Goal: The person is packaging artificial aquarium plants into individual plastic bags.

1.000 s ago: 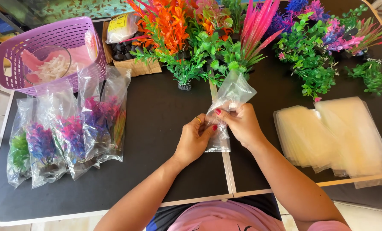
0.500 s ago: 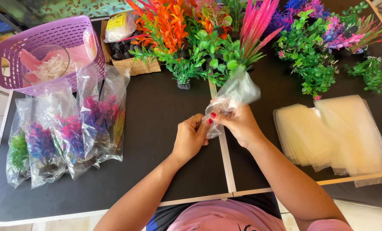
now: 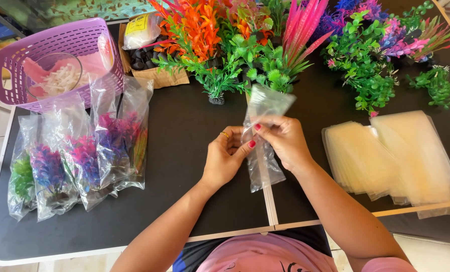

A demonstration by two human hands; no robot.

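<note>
Left hand (image 3: 225,161): grip narrow, thumb and forefinger pinching one edge of the clear plastic bag (image 3: 263,146) near its middle
Right hand (image 3: 285,141): grip narrow too, fingertips pinching the same bag from the other side, just beside the left hand's pinch
Bag: held over the dark worktop (image 3: 184,131), long axis running away from the person, top end lifted toward the artificial plants (image 3: 245,55), lower end hanging by the worktop seam
Nearer hand: both on it, about equally
Around: filled plant bags (image 3: 79,156) left, stack of empty bags (image 3: 391,156) right, purple basket (image 3: 13,60) far left
</note>
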